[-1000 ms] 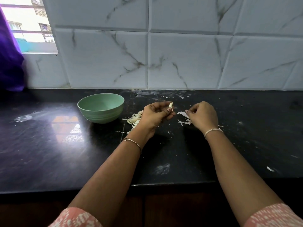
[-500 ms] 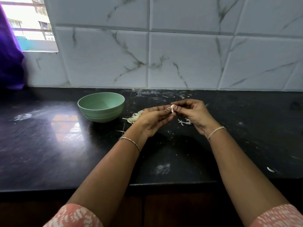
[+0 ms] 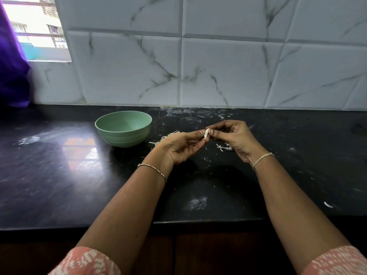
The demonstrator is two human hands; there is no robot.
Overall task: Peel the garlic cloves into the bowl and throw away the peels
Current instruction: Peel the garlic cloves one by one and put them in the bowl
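Both hands meet above the black stone countertop [image 3: 59,175], pinching one small pale garlic clove [image 3: 206,133] between them: the left hand [image 3: 179,146] grips it from the left with thumb and fingertips, the right hand [image 3: 236,138] from the right with curled fingers. Left of the left hand stands a round mint-green bowl [image 3: 123,129]. A heap of pale peels [image 3: 168,136] lies just behind the left hand, and white peel scraps [image 3: 223,147] lie beneath the right hand.

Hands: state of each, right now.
Left hand: pinches the garlic clove.
Right hand: pinches the same garlic clove from the other side.
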